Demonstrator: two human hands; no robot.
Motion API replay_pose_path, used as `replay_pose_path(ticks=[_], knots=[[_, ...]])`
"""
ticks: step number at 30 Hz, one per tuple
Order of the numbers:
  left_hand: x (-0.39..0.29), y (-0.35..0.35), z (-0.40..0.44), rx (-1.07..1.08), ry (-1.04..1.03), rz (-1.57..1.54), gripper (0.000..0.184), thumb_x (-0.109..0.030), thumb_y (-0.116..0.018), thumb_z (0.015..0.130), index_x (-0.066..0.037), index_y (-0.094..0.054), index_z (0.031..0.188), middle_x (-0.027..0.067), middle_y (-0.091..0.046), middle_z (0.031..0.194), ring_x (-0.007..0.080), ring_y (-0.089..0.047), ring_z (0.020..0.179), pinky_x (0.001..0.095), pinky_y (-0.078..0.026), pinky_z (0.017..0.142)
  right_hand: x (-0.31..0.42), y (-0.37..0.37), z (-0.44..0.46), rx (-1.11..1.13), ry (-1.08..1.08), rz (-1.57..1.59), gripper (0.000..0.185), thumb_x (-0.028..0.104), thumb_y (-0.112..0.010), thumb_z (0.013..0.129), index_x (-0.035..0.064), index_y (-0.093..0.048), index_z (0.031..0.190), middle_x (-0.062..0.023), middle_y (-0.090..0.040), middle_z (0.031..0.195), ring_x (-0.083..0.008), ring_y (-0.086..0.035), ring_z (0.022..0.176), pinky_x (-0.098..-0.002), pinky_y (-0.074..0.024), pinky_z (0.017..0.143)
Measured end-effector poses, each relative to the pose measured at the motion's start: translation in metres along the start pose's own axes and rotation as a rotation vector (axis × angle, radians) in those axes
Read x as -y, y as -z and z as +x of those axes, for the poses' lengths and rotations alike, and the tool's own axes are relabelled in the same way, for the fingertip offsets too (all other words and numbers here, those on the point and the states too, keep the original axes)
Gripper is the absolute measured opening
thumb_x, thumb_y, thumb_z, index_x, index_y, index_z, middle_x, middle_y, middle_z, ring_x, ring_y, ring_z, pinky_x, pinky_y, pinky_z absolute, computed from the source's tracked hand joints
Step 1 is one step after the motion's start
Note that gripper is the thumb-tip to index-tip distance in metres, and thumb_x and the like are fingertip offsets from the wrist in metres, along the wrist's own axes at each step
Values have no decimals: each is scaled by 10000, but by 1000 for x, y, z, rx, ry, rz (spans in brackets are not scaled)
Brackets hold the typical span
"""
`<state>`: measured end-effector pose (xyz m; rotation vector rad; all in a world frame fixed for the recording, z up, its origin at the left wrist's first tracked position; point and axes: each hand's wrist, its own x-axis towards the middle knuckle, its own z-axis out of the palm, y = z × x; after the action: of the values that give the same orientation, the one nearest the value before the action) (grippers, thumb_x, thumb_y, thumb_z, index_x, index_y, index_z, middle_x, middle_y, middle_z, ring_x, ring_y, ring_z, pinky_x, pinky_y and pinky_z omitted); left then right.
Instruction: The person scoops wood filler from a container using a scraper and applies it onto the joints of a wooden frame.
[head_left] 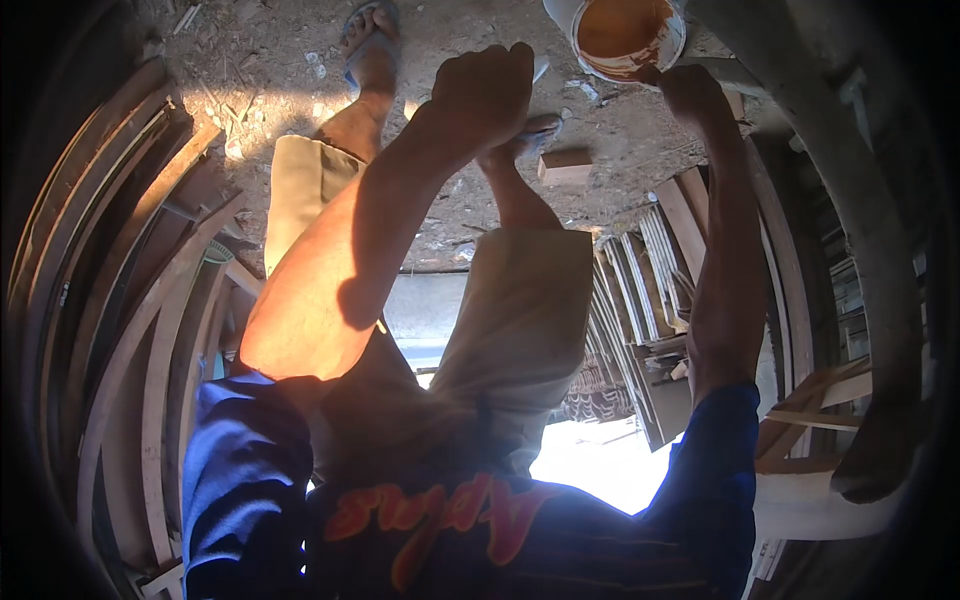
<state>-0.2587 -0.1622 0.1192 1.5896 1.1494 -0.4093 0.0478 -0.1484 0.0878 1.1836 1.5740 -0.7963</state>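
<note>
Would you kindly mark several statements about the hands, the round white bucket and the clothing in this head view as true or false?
1. The person's bare right hand is at the edge of the round white bucket. True.
2. The bucket holds a bright green substance. False: its contents look orange-brown.
3. The dark blue fabric shirt bears orange-red lettering. True.
4. The person's bare left hand is dipped inside the bucket. False: it is apart from the bucket.
5. A reddish-brown rectangular block lies on the ground. True.
</note>
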Motion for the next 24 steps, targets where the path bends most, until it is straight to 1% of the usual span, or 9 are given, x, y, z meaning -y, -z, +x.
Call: replay_pose_path(ticks=[3, 5, 9, 12, 14, 16, 19, 21, 24], knots=[[-3, 3, 1, -6, -9, 0, 341, -150, -614, 868, -37, -561, 1186, 202, -686, 1039, 379, -688, 984, 508, -540, 841, -10, -15, 4, -58, 176, -168, 303, 252, -465, 1032, 162, -733, 1140, -187, -717, 1066, -330, -708, 1014, -457, -570, 887], [0, 6, 2, -20, -10, -9, 340, -145, -610, 868, -35, -563, 1187, 203, -686, 1035, 381, -687, 983, 510, -540, 840, -18, -17, 2, -259, 202, -94, 152, 91, -585, 861, 38, -711, 926, -216, -699, 847, -353, -721, 844, -472, -568, 746], [0, 11, 2, -3, -8, -20, 333, -141, -600, 872, -35, -562, 1186, 201, -684, 1036, 380, -686, 991, 507, -540, 845, -16, -21, 13, -92, 355, -69, 147, 108, -571, 916, 36, -699, 915, -216, -687, 811, -371, -698, 788, -483, -538, 738], [-2, 9, 0, 10, -1, -19, 327, -141, -598, 872, -39, -562, 1181, 198, -684, 1039, 379, -686, 993, 503, -541, 847, -6, -31, 6, -48, 105, 423, 188, 184, -570, 979, 48, -699, 967, -143, -646, 688, -287, -641, 606, -433, -505, 591], [0, 11, 4, -15, 3, -26, 321, -141, -599, 871, -41, -563, 1174, 197, -683, 1039, 380, -687, 989, 502, -543, 845, -18, -64, 14, -513, 275, 173, 254, 283, -582, 1000, 63, -705, 1038, -29, -539, 599, -130, -505, 471, -323, -410, 436], [1, 8, 3, -11, -2, -19, 317, -146, -601, 873, -46, -562, 1171, 193, -682, 1042, 377, -689, 987, 498, -546, 842, 1, -49, -8, -341, 168, 583, 272, 301, -581, 996, 72, -705, 1075, -33, -547, 601, -139, -516, 475, -331, -421, 442], [-1, 9, 3, 7, -6, 2, 327, -155, -610, 874, -48, -559, 1178, 190, -680, 1046, 371, -690, 987, 496, -549, 842, 13, -20, -26, -15, -36, 1020, 314, 317, -521, 1018, 95, -690, 1162, -151, -675, 755, -325, -676, 673, -455, -529, 626], [-1, 6, 3, 13, -11, 18, 336, -158, -614, 874, -48, -558, 1186, 189, -680, 1048, 370, -691, 985, 496, -549, 841, 3, -29, -20, -543, -72, 623, 333, 333, -482, 1035, 127, -673, 1215, -228, -688, 905, -427, -686, 886, -541, -533, 768], [-3, 2, 5, 20, -17, 39, 345, -162, -620, 873, -47, -556, 1191, 189, -680, 1051, 369, -692, 979, 495, -550, 838, -11, -28, -16, -505, -238, 273, 363, 342, -473, 1036, 211, -586, 1354, -220, -698, 991, -404, -696, 912, -554, -545, 768]])
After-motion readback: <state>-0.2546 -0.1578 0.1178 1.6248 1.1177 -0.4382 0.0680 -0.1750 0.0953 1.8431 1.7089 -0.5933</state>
